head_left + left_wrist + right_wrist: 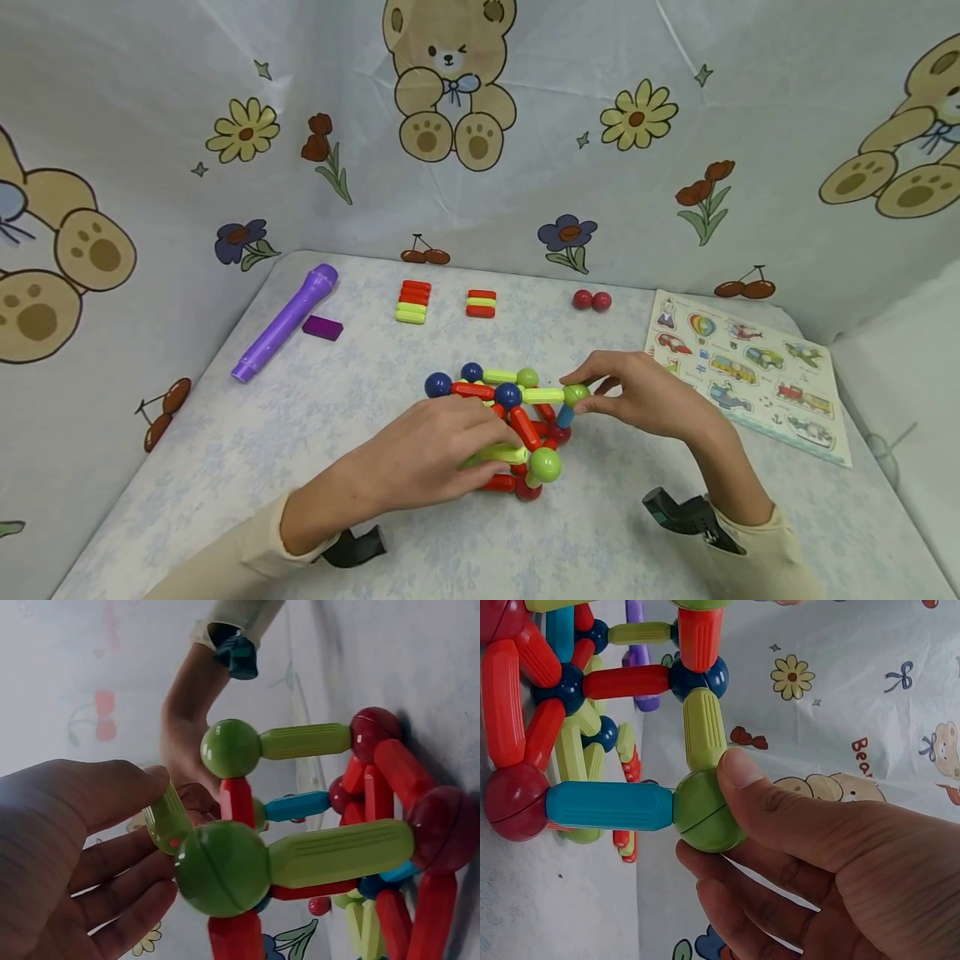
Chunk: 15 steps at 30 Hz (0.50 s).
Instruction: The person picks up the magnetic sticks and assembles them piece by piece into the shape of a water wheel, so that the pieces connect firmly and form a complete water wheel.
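A framework of magnetic rods and balls stands on the table, with a red rod (525, 427), a dark blue ball (508, 395) and dark red balls low down. My left hand (427, 450) pinches a yellow-green rod (166, 819) between thumb and fingers, its end right at a green ball (223, 868) on a front corner. On the right side, my right hand (648, 396) grips another green ball (709, 812) with thumb and fingertips. A blue rod (609, 805) and a yellow-green rod (704, 729) meet that ball. The left hand hides part of the framework in the head view.
Spare red and yellow-green rods (413, 302) lie at the back, beside a smaller group (481, 303). Two dark red balls (592, 300) sit further right. A picture board (750, 375) lies at the right; a purple toy microphone (288, 321) and a purple block (322, 327) at the left.
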{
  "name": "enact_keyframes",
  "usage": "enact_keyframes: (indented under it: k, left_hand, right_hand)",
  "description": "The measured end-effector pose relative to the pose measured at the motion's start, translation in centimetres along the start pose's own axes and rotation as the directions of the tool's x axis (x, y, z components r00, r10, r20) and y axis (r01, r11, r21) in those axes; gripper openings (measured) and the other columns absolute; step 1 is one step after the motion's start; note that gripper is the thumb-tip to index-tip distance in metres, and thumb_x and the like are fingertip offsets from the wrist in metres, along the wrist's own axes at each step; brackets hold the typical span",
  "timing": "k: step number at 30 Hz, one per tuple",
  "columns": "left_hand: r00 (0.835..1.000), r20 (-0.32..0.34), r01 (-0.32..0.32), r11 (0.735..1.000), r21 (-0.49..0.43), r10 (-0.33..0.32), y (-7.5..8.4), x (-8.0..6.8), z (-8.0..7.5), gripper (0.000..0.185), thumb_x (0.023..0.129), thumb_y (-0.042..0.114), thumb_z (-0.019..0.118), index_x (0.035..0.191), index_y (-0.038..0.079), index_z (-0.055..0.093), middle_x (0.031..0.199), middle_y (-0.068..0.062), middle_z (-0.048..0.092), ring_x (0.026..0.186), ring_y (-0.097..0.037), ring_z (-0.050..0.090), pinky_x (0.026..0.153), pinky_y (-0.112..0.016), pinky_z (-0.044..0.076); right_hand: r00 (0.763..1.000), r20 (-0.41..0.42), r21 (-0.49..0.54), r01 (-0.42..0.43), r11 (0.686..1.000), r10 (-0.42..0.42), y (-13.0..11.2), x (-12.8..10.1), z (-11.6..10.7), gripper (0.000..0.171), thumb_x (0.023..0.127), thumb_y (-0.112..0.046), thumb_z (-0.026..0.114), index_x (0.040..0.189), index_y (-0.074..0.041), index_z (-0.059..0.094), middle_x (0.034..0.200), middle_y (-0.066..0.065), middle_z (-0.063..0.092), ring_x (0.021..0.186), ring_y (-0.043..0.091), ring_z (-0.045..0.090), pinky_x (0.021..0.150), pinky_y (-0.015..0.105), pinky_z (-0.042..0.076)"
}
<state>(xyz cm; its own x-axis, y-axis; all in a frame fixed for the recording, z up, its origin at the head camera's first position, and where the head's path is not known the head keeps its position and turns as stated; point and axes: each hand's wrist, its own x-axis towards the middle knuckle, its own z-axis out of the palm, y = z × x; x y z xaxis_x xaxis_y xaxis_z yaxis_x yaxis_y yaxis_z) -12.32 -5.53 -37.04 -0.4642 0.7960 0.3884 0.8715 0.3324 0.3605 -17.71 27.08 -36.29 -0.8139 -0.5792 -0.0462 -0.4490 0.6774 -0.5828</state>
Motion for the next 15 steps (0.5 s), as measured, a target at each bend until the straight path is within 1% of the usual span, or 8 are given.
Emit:
enact_keyframes:
  k: [3,6,11,15]
  left_hand:
    - [1.000,0.016,0.006,1.000,0.022,-0.006,0.0,0.0,0.6,0.027,0.093,0.021,0.087,0.118,0.016,0.078,0.106,0.007,0.076,0.097,-0.008,0.069,0.091,-0.019,0.057]
    - [1.000,0.018,0.005,0.999,0.041,-0.006,0.0,0.0,1.0,0.027,0.093,0.022,0.088,0.117,0.016,0.078,0.105,0.007,0.075,0.095,-0.008,0.067,0.090,-0.019,0.056]
    - [1.000,0.002,-0.023,0.995,0.093,0.023,0.1,0.1,1.6,0.026,0.092,0.021,0.088,0.115,0.017,0.078,0.104,0.008,0.074,0.094,-0.008,0.065,0.089,-0.020,0.055]
    - [0.999,0.025,-0.040,0.987,0.153,0.037,0.2,0.1,2.0,0.025,0.093,0.022,0.088,0.116,0.019,0.077,0.103,0.010,0.073,0.096,-0.009,0.063,0.088,-0.021,0.052]
  right_hand:
    - [1.000,0.000,-0.006,0.000,1.000,0.000,0.0,0.0,0.0,0.034,0.091,-0.019,0.088,0.124,-0.015,0.081,0.113,-0.009,0.078,0.105,0.013,0.073,0.092,0.034,0.062]
    - [1.000,0.000,-0.009,-0.001,1.000,0.001,-0.1,0.0,0.0,0.034,0.091,-0.019,0.088,0.124,-0.015,0.081,0.114,-0.009,0.078,0.105,0.013,0.073,0.092,0.033,0.062]
    - [1.000,-0.007,-0.007,0.006,1.000,-0.006,-0.2,-0.1,0.0,0.033,0.092,-0.020,0.087,0.124,-0.015,0.081,0.114,-0.008,0.078,0.104,0.014,0.073,0.091,0.035,0.063]
    - [1.000,-0.011,-0.002,0.014,1.000,-0.014,-0.3,-0.2,0.0,0.032,0.093,-0.023,0.087,0.123,-0.014,0.081,0.113,-0.006,0.078,0.104,0.015,0.073,0.090,0.037,0.063]
